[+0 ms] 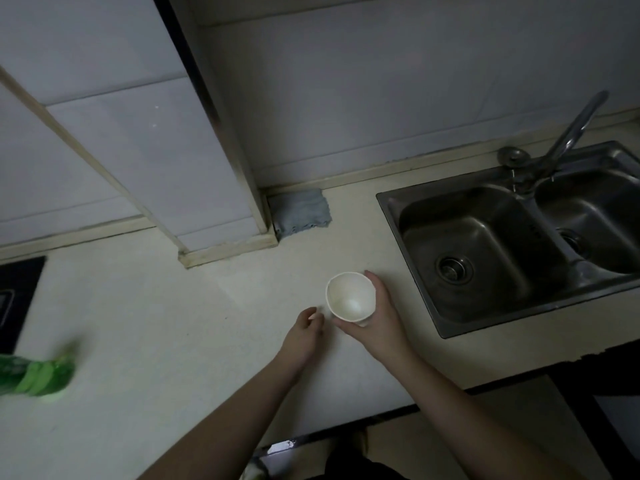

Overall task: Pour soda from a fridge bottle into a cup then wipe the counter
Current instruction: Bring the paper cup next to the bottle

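Note:
A white paper cup [348, 295] is tilted toward me, showing an empty inside. My right hand [379, 318] grips it from the right and below, just above the pale counter [166, 323]. Just left of the cup, my left hand [306, 330] hovers with fingers loosely curled, holding nothing. A green soda bottle [36, 375] lies blurred at the far left of the counter. A grey-blue cloth [300, 212] lies folded at the back, against the wall corner.
A steel double sink [512, 244] with a tap [561, 143] takes up the counter's right side. A dark cooktop [15, 299] sits at the left edge. A white boxed column [194, 188] stands on the counter behind the cup.

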`<state>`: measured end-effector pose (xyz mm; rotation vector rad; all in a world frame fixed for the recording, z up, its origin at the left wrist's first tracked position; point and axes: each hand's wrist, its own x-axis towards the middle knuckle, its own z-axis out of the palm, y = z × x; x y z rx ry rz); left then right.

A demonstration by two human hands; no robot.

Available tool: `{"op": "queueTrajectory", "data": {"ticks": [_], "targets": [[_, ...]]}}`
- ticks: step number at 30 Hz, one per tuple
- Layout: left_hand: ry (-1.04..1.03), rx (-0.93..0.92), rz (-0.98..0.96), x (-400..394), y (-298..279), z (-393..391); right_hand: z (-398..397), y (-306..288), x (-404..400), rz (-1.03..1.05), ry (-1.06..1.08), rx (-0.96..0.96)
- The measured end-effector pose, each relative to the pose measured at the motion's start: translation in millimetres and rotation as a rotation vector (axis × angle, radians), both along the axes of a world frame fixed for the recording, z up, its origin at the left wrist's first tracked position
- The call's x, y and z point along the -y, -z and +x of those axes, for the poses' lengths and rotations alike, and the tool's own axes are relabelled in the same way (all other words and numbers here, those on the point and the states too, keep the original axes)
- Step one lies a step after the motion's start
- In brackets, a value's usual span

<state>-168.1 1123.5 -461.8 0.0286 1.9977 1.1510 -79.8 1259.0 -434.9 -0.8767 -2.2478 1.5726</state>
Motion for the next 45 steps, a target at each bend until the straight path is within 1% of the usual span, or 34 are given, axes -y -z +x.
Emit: {"op": "queueTrajectory", "data": {"ticks": [3,5,11,22,29,34,40,45], "targets": [[-0.129,0.183,0.147,1.0,-4.1,1.5,-3.0,-12.3,3.5,0.010,-0.038,-0.021],[-0.174,0.263,0.206,3.6,-9.3,2.1,-4.8,-18.6,7.5,0.014,-0.076,-0.031],[-0.242,0.317,0.303,22.2,-24.6,-0.7,-14.0,-32.0,24.4,0.035,-0.164,-0.040],[-0.405,0.331,0.338,88.9,-37.1,-10.4,-51.6,-44.9,85.1,0.052,-0.319,-0.046],[-0.492,0.329,0.352,147.7,-23.3,-29.6,-78.7,-40.8,142.1,0.069,-0.398,-0.026],[-0.497,0.368,0.365,191.1,-13.0,-48.5,-95.0,-34.6,191.4,0.063,-0.384,0.000],[-0.468,0.370,0.363,252.6,-3.3,-80.1,-117.2,-20.1,251.8,0.071,-0.356,-0.012],[-0.420,0.284,0.287,283.6,0.8,-100.8,-128.6,0.4,284.1,0.040,-0.332,-0.015]]}}
